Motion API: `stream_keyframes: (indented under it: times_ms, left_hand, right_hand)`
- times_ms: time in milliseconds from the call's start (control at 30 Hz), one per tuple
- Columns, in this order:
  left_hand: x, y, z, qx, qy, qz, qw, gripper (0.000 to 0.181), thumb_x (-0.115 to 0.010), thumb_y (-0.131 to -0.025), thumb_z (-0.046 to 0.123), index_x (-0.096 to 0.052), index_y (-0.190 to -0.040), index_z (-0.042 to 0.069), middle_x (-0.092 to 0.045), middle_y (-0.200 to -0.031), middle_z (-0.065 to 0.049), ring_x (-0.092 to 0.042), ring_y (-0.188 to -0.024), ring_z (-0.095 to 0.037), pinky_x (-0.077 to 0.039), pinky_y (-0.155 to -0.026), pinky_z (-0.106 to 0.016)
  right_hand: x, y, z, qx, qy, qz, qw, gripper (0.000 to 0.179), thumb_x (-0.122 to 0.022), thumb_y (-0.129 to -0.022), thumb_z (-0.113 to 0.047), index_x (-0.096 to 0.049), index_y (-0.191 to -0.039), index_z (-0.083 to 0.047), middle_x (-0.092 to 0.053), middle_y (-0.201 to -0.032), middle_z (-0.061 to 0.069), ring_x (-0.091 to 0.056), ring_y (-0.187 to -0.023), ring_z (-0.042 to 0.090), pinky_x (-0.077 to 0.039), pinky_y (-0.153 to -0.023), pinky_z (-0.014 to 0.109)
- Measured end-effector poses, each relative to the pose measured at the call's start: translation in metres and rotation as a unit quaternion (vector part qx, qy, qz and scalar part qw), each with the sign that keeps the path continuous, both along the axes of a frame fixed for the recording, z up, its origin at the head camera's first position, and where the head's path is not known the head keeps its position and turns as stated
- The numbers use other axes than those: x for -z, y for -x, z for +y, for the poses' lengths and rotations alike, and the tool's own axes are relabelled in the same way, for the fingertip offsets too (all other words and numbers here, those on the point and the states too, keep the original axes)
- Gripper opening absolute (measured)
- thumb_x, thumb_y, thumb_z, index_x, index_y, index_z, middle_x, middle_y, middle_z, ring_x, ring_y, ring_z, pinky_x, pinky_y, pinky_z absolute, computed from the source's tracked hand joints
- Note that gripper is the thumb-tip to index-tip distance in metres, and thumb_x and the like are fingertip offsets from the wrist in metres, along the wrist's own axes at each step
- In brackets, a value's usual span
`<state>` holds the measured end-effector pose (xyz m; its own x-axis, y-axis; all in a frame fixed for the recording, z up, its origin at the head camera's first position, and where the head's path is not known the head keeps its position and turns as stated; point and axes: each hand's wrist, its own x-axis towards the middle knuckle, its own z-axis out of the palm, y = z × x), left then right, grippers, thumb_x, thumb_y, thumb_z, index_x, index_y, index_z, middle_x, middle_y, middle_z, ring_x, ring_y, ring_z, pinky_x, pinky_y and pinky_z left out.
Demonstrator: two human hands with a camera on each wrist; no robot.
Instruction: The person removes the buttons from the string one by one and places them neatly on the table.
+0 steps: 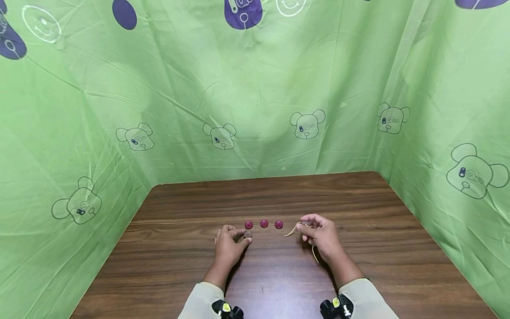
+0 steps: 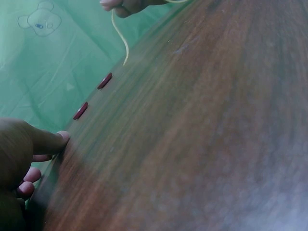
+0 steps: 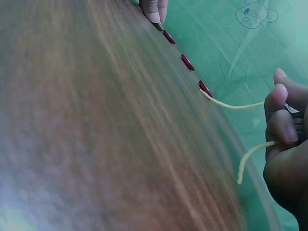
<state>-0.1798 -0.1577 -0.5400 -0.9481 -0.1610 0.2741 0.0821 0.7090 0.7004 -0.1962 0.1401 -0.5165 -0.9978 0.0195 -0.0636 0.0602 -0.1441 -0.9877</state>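
Observation:
My left hand (image 1: pixel 229 248) has its thumb and index finger on either side of a grey-brown button (image 1: pixel 248 234) at the tabletop. In the right wrist view this button (image 3: pixel 158 26) shows dark beneath the fingertips. My right hand (image 1: pixel 323 235) pinches a pale yellow cord (image 1: pixel 292 231), raised over the table. One cord end droops to the left, the other hangs below the palm. Between the right fingers part of a dark round piece (image 1: pixel 306 223) shows, mostly hidden. Three dark red buttons lie in a row between the hands: left (image 1: pixel 249 225), middle (image 1: pixel 264 223) and right (image 1: pixel 278 224).
The brown wood-grain table (image 1: pixel 179 266) has rounded far corners. A green cloth (image 1: pixel 255 88) printed with mouse faces hangs round its back and sides. Both wrists carry black strapped cameras, the left one (image 1: pixel 228 310) and the right one (image 1: pixel 336 307).

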Motion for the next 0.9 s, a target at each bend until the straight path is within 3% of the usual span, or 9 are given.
stream_keyframes:
  times_ms: [267, 533, 767, 900]
  left_hand:
    - [0.0000, 0.0003, 0.0000, 0.000, -0.006, -0.005, 1.0000, 0.029, -0.098, -0.080, 0.020, -0.087, -0.104, 0.009, -0.068, -0.106, -0.008, -0.060, -0.107, -0.029, -0.043, -0.102, -0.054]
    - [-0.0003, 0.0001, 0.0016, 0.000, -0.005, -0.009, 0.9999, 0.029, -0.097, -0.080, 0.020, -0.087, -0.105, 0.009, -0.068, -0.106, -0.008, -0.060, -0.108, -0.029, -0.043, -0.102, -0.054]
    - [-0.0002, 0.0002, 0.0009, 0.000, -0.001, -0.009, 1.0000, 0.029, -0.098, -0.080, 0.021, -0.087, -0.104, 0.009, -0.068, -0.107, -0.008, -0.059, -0.107, -0.029, -0.043, -0.101, -0.054]
    - [-0.0006, -0.0005, 0.0004, -0.002, -0.001, -0.010, 1.0000, 0.031, -0.098, -0.080, 0.022, -0.087, -0.105, 0.009, -0.068, -0.107, -0.009, -0.060, -0.108, -0.030, -0.044, -0.101, -0.054]
  right_hand:
    - [-0.0027, -0.0025, -0.0005, -0.025, -0.047, -0.040, 0.9978, 0.046, -0.082, -0.093, -0.001, -0.068, -0.135, 0.008, -0.072, -0.082, -0.006, -0.073, -0.070, 0.007, -0.046, -0.053, 0.019]
    - [-0.0031, -0.0031, -0.0002, -0.023, -0.043, -0.038, 0.9981, 0.050, -0.078, -0.097, -0.003, -0.062, -0.143, 0.011, -0.074, -0.082, -0.006, -0.072, -0.070, 0.005, -0.043, -0.052, 0.017]
    - [-0.0043, -0.0035, -0.0006, -0.030, -0.029, -0.043, 0.9982, 0.056, -0.072, -0.097, 0.002, -0.056, -0.149, 0.013, -0.077, -0.091, -0.003, -0.075, -0.080, 0.008, -0.060, -0.070, 0.022]
    - [-0.0057, -0.0034, 0.0000, -0.023, -0.037, -0.048, 0.9979, 0.055, -0.070, -0.097, 0.002, -0.056, -0.150, 0.011, -0.078, -0.094, -0.001, -0.075, -0.080, 0.007, -0.055, -0.064, 0.020]
